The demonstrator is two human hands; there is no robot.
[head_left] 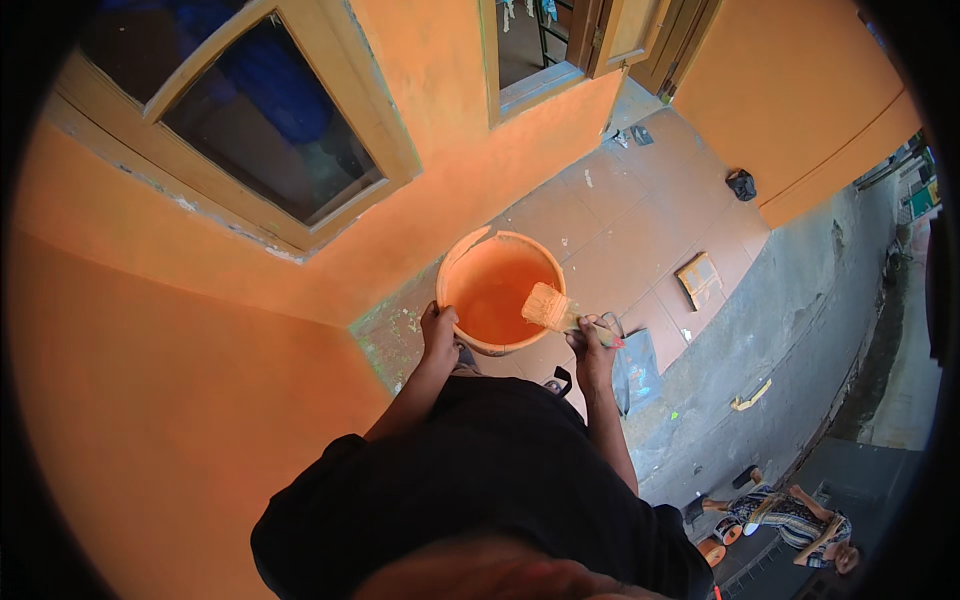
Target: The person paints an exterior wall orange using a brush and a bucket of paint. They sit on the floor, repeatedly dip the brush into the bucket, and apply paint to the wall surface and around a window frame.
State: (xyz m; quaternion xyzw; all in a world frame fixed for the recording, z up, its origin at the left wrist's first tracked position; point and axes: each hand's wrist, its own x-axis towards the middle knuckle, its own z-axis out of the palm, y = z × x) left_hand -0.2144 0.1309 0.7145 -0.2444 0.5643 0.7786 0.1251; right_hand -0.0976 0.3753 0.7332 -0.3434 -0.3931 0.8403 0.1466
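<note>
My left hand (438,330) grips the left rim of an orange bucket (490,275), fingers closed over its edge. Orange paint coats the bucket's inside. In my right hand (594,345) is a wide paintbrush (548,307), held by its handle, which has a red end. The brush's bristles are covered in orange paint and reach over the bucket's right rim. Below and beside my right hand, a grey-blue plastic bag (636,372) lies on the ground.
Orange walls (400,230) with a wooden-framed window (290,130) rise at left. Paint-spotted tiles (620,235) hold a small flat box (700,279) and a black bundle (741,184). A lower grey concrete strip (790,310) runs along the right. A person (800,520) is at lower right.
</note>
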